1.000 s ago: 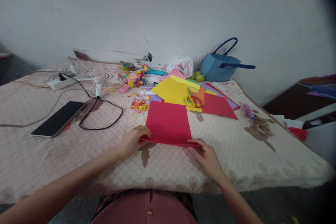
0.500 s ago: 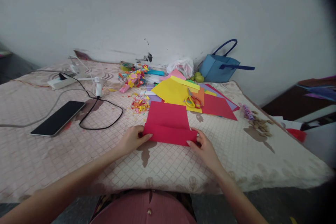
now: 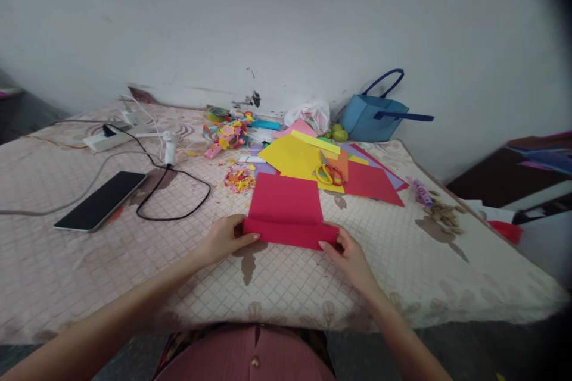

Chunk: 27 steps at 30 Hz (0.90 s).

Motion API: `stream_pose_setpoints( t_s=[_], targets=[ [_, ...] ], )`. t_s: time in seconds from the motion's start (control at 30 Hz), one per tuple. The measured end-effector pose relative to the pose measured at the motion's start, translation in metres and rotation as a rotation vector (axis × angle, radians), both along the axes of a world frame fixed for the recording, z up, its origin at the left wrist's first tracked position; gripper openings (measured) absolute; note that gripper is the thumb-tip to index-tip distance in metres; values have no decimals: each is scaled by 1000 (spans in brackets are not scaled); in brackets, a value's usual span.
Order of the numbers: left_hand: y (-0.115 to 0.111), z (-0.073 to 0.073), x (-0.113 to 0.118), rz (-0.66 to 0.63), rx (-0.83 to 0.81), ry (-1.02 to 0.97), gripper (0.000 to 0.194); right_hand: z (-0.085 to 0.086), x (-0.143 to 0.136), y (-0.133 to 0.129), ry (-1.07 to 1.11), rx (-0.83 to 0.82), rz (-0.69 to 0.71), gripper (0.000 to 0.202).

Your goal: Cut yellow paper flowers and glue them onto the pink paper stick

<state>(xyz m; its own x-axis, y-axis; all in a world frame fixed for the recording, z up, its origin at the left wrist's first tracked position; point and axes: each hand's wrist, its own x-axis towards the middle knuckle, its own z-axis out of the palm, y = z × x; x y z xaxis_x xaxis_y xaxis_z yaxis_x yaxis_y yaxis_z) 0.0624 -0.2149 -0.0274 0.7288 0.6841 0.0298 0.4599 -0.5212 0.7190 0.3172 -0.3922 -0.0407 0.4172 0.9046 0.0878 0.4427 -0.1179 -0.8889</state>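
Note:
A red sheet of paper lies on the cloth in front of me, its near edge turned up and over into a band across the front. At the band's left end my left hand pinches the paper, thumb in front and fingers behind. My right hand grips the right end the same way. Just beyond the sheet are yellow paper and scissors with yellow and orange handles. A heap of small paper scraps sits beyond its left corner.
To the left lie a tablet-like black device, a looped black cable and a white power strip. A blue bag stands by the wall. Unshelled peanuts are at the right, near the patterned tablecloth's edge.
The turned-up band of red paper has become lower and narrower, its upper edge coming down toward me. Both hands keep their grip, the right shifted slightly outward.

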Motion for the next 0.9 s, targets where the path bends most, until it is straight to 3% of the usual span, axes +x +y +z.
stream_pose_setpoints(
  t_s=[0.17,0.3,0.43,0.7,0.9],
  targets=[
    [-5,1,-5,-78,-152,-143,17,5,4,-13,-67,-32,106,34],
    [-8,1,-7,-119,-168,-257,3,7,6,-19,-114,5,231,30],
    [-9,4,-11,-140,-136,-285,9,6,6,-21,-237,97,300,34],
    [-21,15,-13,-200,-25,-356,15,1,15,-24,-343,172,147,50],
    [-34,22,-10,-242,15,-338,20,2,23,-24,-152,177,103,26]
  ],
)
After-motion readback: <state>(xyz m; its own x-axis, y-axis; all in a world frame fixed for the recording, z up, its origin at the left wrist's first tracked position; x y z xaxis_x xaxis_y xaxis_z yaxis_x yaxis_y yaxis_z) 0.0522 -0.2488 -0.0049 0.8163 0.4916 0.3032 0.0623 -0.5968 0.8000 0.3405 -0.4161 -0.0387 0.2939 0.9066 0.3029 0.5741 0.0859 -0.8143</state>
